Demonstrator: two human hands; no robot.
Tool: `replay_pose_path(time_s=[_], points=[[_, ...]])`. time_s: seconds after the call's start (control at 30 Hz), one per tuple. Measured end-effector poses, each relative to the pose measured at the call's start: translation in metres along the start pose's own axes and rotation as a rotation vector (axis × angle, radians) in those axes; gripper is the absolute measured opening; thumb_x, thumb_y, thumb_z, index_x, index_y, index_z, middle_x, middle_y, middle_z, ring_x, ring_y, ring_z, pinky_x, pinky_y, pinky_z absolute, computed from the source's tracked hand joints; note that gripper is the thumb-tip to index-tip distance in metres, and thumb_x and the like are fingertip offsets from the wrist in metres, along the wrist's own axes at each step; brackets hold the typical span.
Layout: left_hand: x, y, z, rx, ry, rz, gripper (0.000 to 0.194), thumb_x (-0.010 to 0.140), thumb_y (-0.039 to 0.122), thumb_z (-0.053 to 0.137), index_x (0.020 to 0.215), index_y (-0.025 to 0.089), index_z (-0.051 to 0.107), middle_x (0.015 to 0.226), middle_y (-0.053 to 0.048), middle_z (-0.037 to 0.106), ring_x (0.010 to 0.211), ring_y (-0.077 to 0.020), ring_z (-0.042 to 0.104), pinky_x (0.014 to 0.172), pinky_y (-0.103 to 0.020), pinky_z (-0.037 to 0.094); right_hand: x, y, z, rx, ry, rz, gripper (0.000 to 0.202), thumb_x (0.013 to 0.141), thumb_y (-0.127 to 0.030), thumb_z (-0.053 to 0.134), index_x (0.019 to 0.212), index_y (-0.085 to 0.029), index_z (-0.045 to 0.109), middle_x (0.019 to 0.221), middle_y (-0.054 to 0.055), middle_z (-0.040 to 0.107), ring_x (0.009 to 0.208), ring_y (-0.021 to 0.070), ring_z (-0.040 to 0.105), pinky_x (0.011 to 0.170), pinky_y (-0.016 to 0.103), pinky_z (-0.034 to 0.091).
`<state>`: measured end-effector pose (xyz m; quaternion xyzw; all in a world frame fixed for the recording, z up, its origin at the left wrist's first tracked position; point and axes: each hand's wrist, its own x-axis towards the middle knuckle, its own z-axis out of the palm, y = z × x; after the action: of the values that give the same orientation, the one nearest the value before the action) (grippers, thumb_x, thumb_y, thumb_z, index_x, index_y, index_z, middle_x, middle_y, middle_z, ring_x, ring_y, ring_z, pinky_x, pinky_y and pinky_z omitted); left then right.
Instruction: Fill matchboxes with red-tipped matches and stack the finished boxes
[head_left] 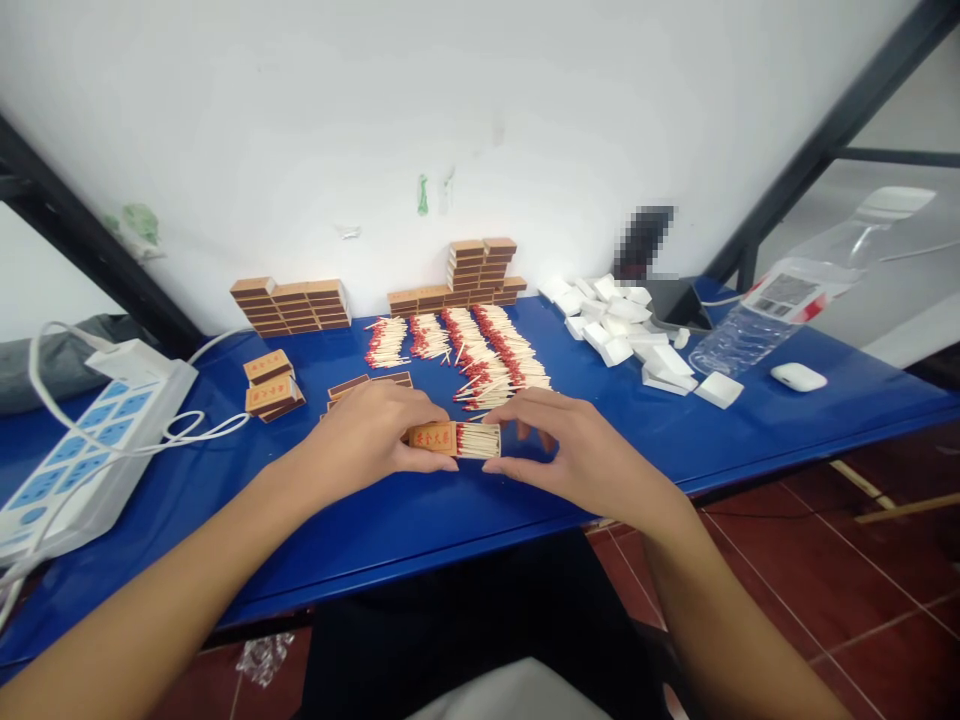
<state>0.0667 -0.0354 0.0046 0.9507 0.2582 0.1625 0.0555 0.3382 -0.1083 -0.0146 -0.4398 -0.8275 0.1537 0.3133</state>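
Note:
My left hand (390, 428) grips the orange sleeve of a matchbox (433, 438) above the blue table. From the sleeve's right end juts a white tray (480, 442) packed with matches. My right hand (566, 440) holds the tray's outer end between thumb and fingers. Loose matches (495, 350) with red heads lie in several rows just beyond my hands. More matchbox sleeves (367, 384) lie behind my left hand, which partly hides them.
Stacked matchboxes (292, 305) and a taller stack (481, 270) stand against the wall. A small pile (271, 385) sits left, near a power strip (97, 440) with cables. White trays (615, 315), a plastic bottle (787, 290) and an earbud case (799, 377) are at the right.

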Motion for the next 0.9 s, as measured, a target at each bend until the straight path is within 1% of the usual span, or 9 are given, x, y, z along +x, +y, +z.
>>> replay_pose_path(time_s=[0.13,0.23,0.37,0.47,0.57,0.67,0.77,0.83,0.9], points=[[-0.002,0.0,-0.001,0.007,0.072,0.005,0.038,0.092,0.058,0.081,0.1,0.021,0.081,0.084,-0.002,0.078,0.077,-0.019,0.069,0.07,-0.031,0.045,0.003,0.004,0.002,0.046,0.05,0.012,0.032,0.092,-0.036,0.087,0.119,-0.023,0.076,0.102,0.004,0.077,0.088,0.0204,0.069,0.084,0.035,0.057],[-0.003,0.001,-0.001,-0.017,0.13,0.022,0.039,0.092,0.058,0.08,0.107,0.021,0.082,0.093,-0.002,0.081,0.08,-0.0188,0.072,0.072,-0.03,0.048,0.004,0.008,0.002,0.116,0.081,0.02,0.034,0.092,-0.037,0.088,0.121,-0.025,0.077,0.104,0.003,0.078,0.084,0.0178,0.068,0.076,0.031,0.055],[-0.002,0.002,0.0,-0.027,0.144,0.036,0.038,0.096,0.057,0.077,0.113,0.023,0.081,0.098,-0.002,0.083,0.083,-0.0189,0.075,0.072,-0.029,0.05,0.005,0.011,0.005,0.174,0.116,0.022,0.034,0.09,-0.039,0.089,0.119,-0.026,0.079,0.101,0.001,0.078,0.081,0.0164,0.067,0.068,0.028,0.053],[-0.004,0.004,0.003,-0.023,0.179,0.053,0.039,0.097,0.057,0.074,0.116,0.023,0.081,0.104,-0.003,0.084,0.087,-0.02,0.078,0.075,-0.029,0.053,0.006,0.01,0.012,0.183,0.156,0.004,0.036,0.088,-0.039,0.091,0.119,-0.024,0.08,0.098,0.002,0.078,0.078,0.0162,0.066,0.067,0.028,0.054],[-0.005,0.005,0.008,-0.021,0.232,0.04,0.041,0.098,0.057,0.073,0.122,0.024,0.08,0.109,-0.004,0.085,0.094,-0.0219,0.081,0.079,-0.03,0.057,0.008,0.009,0.021,0.18,0.197,-0.025,0.039,0.087,-0.034,0.092,0.123,-0.023,0.079,0.101,0.003,0.079,0.076,0.0157,0.066,0.068,0.029,0.056],[-0.004,0.008,0.011,-0.091,0.31,-0.046,0.052,0.096,0.061,0.074,0.135,0.027,0.075,0.118,-0.005,0.085,0.102,-0.0245,0.082,0.089,-0.033,0.062,0.01,0.011,0.027,0.165,0.273,-0.058,0.041,0.087,-0.033,0.092,0.125,-0.023,0.078,0.105,0.004,0.079,0.077,0.0161,0.068,0.07,0.03,0.058],[-0.001,0.015,0.013,-0.241,0.382,-0.187,0.066,0.091,0.065,0.078,0.144,0.027,0.07,0.133,-0.007,0.08,0.114,-0.0286,0.08,0.103,-0.04,0.063,0.01,0.013,0.029,0.136,0.391,-0.084,0.041,0.088,-0.032,0.091,0.126,-0.024,0.077,0.104,0.004,0.079,0.077,0.0168,0.068,0.067,0.03,0.057],[0.001,0.022,0.013,-0.317,0.408,-0.302,0.069,0.091,0.066,0.078,0.147,0.027,0.069,0.135,-0.008,0.079,0.115,-0.0312,0.08,0.105,-0.045,0.064,0.011,0.011,0.03,0.099,0.464,-0.101,0.04,0.09,-0.032,0.089,0.127,-0.024,0.076,0.103,0.005,0.079,0.077,0.0172,0.068,0.065,0.03,0.057],[0.002,0.028,0.014,-0.365,0.396,-0.401,0.072,0.091,0.068,0.077,0.148,0.026,0.068,0.131,-0.009,0.081,0.114,-0.0336,0.08,0.102,-0.048,0.066,0.011,0.008,0.034,0.037,0.519,-0.127,0.037,0.092,-0.034,0.087,0.127,-0.025,0.075,0.104,0.006,0.079,0.078,0.0185,0.069,0.066,0.032,0.058]])
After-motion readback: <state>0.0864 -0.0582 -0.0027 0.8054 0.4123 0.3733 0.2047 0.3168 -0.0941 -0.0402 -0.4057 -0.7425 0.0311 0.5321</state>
